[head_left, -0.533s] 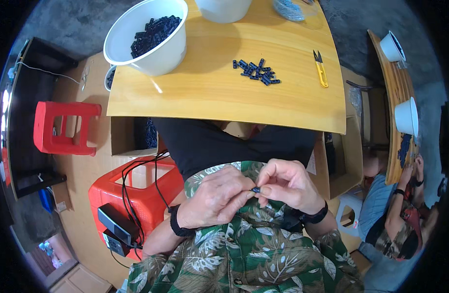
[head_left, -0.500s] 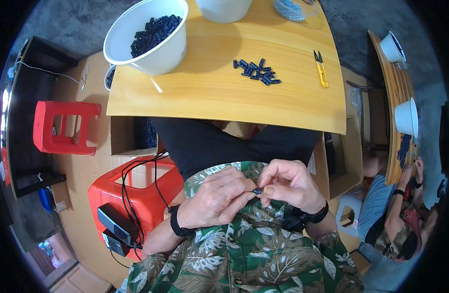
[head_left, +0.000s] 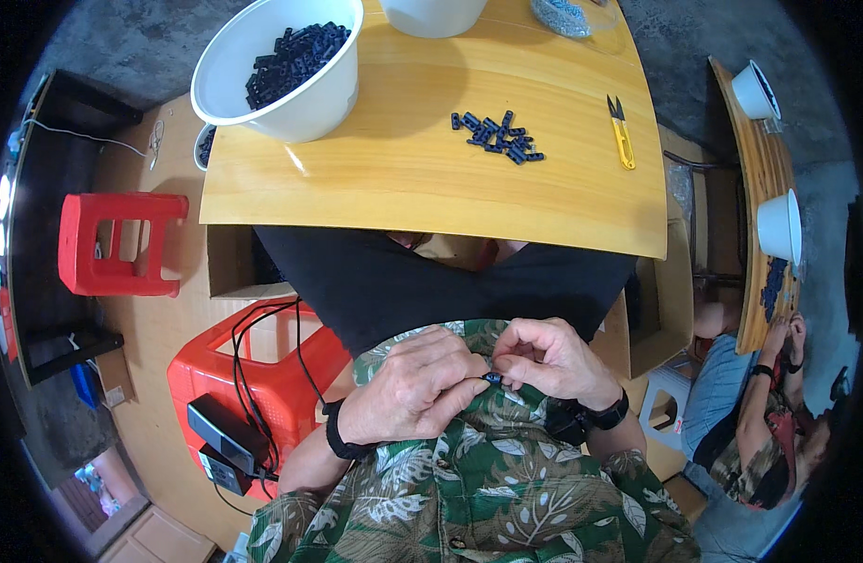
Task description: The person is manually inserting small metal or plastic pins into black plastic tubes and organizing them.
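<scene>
My left hand (head_left: 424,383) is closed in a pinch on a small dark blue plastic piece (head_left: 492,378) in front of my shirt. From the other side, my right hand (head_left: 555,361) pinches at the same piece with thumb and fingertips, which partly hide it. A loose pile of similar dark blue pieces (head_left: 497,138) lies on the wooden table (head_left: 394,178). Many more fill the large white bucket (head_left: 333,103) at the table's left. Thread snips with a yellow handle (head_left: 623,141) lie to the pile's right.
A second white bucket (head_left: 436,17) and a clear bag of small bluish parts (head_left: 565,17) stand at the far edge. Red stools (head_left: 192,375) with cables and black boxes are at my left. Cardboard boxes (head_left: 671,324) sit under the table. Another person (head_left: 750,413) works at right.
My hands have shifted slightly, and the right fingers have changed their grip around the small piece. My thighs have spread wider under the table. The pile and snips stay in place.
</scene>
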Demonstrator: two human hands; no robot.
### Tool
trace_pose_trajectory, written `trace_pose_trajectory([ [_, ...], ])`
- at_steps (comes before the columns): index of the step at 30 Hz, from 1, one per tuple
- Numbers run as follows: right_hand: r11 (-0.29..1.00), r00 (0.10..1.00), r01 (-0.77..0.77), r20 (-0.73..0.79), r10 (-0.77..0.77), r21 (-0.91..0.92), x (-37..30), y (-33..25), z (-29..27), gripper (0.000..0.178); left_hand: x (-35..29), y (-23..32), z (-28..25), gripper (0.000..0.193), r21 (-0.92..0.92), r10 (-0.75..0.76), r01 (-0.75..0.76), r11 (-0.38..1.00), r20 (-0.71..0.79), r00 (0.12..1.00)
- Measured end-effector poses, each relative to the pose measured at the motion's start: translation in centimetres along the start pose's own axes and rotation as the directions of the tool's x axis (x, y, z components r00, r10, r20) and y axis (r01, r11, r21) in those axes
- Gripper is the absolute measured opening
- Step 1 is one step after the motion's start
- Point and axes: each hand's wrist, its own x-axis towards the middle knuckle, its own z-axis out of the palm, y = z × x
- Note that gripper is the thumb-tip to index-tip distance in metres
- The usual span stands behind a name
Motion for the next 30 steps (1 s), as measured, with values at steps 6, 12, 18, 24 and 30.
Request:
trace_pose_trajectory([
  [6, 0.989, 0.998, 0.011, 0.065, -0.001, -0.148, 0.7, 0.0, 0.0, 0.011, -0.2, 0.2, -0.1, 0.015, 0.019, -0.026, 0.026, 0.999, 0.016, 1.0],
  [12, 0.986, 0.994, 0.018, 0.107, 0.0, -0.164, 1.7, -0.4, 0.0, 0.015, -0.6, -0.5, -0.4, 0.015, 0.015, -0.122, 0.122, 0.992, -0.024, 0.992],
  [18, 0.994, 0.994, 0.031, 0.106, -0.02, -0.108, 1.8, 0.5, -0.4, 0.016, 0.0, -0.9, -0.5, 0.015, 0.019, -0.168, 0.168, 0.986, 0.009, 0.986],
  [24, 0.992, 0.992, 0.047, 0.12, -0.033, -0.115, 1.5, 0.4, -0.7, 0.017, 0.5, -0.7, -0.1, 0.012, 0.022, -0.178, 0.177, 0.984, 0.029, 0.984],
  [30, 0.973, 0.99, 0.1, 0.116, -0.077, -0.208, 0.5, -0.7, -0.9, 0.016, 0.5, -0.4, -0.1, 0.013, 0.043, -0.166, 0.165, 0.985, 0.025, 0.986],
])
